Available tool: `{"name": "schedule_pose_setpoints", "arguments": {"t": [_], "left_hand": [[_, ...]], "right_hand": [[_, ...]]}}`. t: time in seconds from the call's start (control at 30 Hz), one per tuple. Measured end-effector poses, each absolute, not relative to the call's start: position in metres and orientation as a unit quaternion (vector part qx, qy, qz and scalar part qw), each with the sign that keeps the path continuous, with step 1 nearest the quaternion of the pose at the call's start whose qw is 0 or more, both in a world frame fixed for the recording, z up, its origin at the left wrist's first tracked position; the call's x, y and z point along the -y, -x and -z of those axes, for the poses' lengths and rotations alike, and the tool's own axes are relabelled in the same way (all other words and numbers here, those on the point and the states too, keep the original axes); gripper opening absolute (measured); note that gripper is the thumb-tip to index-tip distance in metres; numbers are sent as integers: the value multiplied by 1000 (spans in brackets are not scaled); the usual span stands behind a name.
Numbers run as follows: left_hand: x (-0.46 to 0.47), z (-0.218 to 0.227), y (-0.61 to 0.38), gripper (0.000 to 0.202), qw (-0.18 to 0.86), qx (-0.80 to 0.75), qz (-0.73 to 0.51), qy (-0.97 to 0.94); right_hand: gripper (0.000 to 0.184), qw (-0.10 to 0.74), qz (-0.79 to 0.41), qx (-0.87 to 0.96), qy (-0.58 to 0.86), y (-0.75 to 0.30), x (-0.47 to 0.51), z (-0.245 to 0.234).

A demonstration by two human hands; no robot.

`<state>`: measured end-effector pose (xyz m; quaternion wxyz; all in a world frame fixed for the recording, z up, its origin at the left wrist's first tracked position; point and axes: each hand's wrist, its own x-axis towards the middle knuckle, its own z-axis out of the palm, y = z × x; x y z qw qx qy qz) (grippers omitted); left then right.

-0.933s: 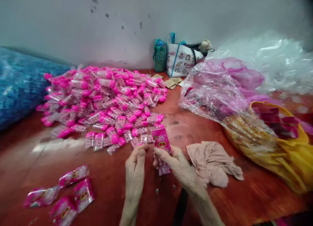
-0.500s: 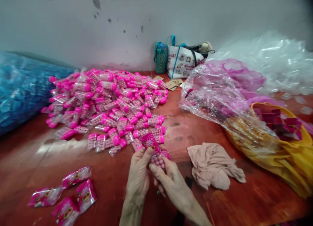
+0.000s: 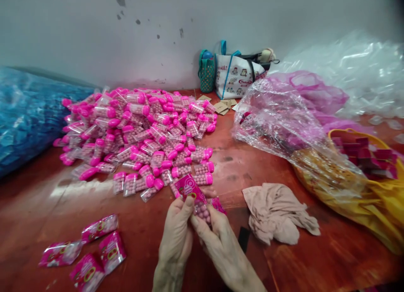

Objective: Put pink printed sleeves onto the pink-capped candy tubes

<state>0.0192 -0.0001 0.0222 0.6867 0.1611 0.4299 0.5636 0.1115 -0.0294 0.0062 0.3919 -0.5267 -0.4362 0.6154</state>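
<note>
A candy packet point(image 3: 190, 189) with a pink printed label and round pink candies in its clear lower part is held between both hands, tilted, low in the middle of the view. My left hand point(image 3: 176, 226) pinches its left side, thumb on the label. From the right, my right hand point(image 3: 216, 235) grips the clear end, thumb near the candies. Beyond the right hand's fingers a second pink printed piece point(image 3: 217, 204) shows; whether a finger touches it I cannot tell. The undersides of the fingers are hidden. Just beyond lies a heap of pink-capped candy bottles point(image 3: 151, 132).
Several labelled candy packets point(image 3: 99, 226) lie front left. A beige cloth point(image 3: 279, 214) is crumpled on the right, beside a yellow bag point(image 3: 350, 214) of dark pink pieces and clear plastic film point(image 3: 271, 119). A blue sack point(image 3: 28, 119) stands left; a white tote bag point(image 3: 236, 77) leans on the wall.
Both hands keep the candy packet and have shifted slightly; the packet now slants a little more to the left. The view has moved slightly. The heap and the other packets lie as before.
</note>
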Motion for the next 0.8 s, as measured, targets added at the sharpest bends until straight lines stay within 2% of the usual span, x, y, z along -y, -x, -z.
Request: {"name": "schedule_pose_setpoints", "arguments": {"t": [0.23, 0.57, 0.7, 0.8], "left_hand": [[-6, -23, -22, 9, 682, -447, -549, -181], [5, -24, -10, 17, 707, -428, -529, -192], [0, -22, -7, 17, 702, -410, -553, -182], [-2, -24, -11, 13, 699, -447, -524, -192]], "right_hand": [[36, 380, -597, 444, 550, -113, 31, -14], [39, 352, -673, 387, 523, -110, 37, -12], [35, 376, -680, 391, 494, -106, 33, -14], [35, 399, -679, 392, 476, -102, 34, -9]]}}
